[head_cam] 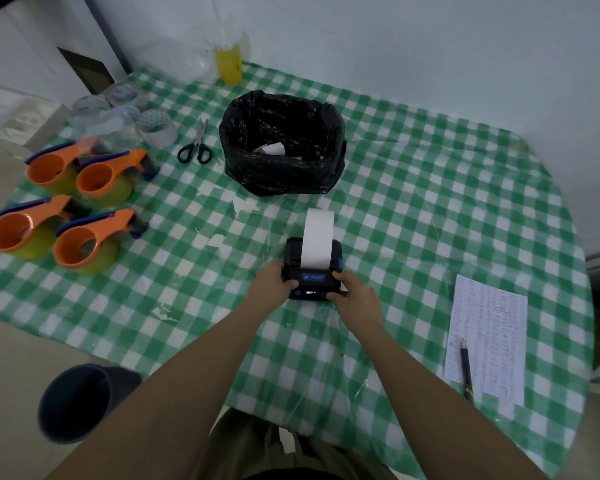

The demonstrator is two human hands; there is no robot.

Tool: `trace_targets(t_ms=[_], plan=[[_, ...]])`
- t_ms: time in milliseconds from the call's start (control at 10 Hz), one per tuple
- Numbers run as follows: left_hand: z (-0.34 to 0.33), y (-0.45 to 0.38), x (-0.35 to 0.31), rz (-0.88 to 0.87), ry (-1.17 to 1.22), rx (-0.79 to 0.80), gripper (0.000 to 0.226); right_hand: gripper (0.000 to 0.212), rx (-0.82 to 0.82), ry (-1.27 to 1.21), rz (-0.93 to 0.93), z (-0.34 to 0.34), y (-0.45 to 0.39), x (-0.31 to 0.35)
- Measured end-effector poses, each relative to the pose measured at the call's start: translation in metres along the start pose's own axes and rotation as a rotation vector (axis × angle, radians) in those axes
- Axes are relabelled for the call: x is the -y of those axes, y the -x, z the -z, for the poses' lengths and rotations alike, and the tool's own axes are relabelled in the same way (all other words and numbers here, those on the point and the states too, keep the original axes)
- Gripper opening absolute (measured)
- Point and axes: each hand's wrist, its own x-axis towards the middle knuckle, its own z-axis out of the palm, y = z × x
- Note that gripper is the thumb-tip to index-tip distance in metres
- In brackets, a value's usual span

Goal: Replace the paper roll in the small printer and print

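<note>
A small black printer (313, 275) with blue buttons and a lit display sits on the green checked tablecloth (413, 216), near the middle. A white paper strip (317, 237) comes out of its top slot and stretches away from me. My left hand (274, 282) grips the printer's left side, thumb on its front edge. On the right side, my right hand (352, 292) holds the printer, with fingers over the front right corner. The roll inside is hidden by the closed lid.
A bin lined with a black bag (283, 147) stands behind the printer. Scissors (196, 145) lie to its left, beside tape rolls (156, 128). Several orange tape dispensers (84, 199) fill the left side. A printed sheet (487, 337) with a pen (466, 367) lies right. Yellow bottle (228, 64) at back.
</note>
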Motion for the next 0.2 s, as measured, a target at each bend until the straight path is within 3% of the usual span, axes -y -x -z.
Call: trace_targets(t_ms=[100, 200], plan=[[0.002, 0.001, -0.008, 0.029, -0.027, 0.002, 0.043, 0.038, 0.033, -0.090, -0.007, 0.005, -0.001, 0.004], [0.005, 0.013, -0.007, 0.071, 0.011, -0.095, 0.053, 0.037, 0.016, -0.196, -0.029, 0.022, 0.006, 0.011]])
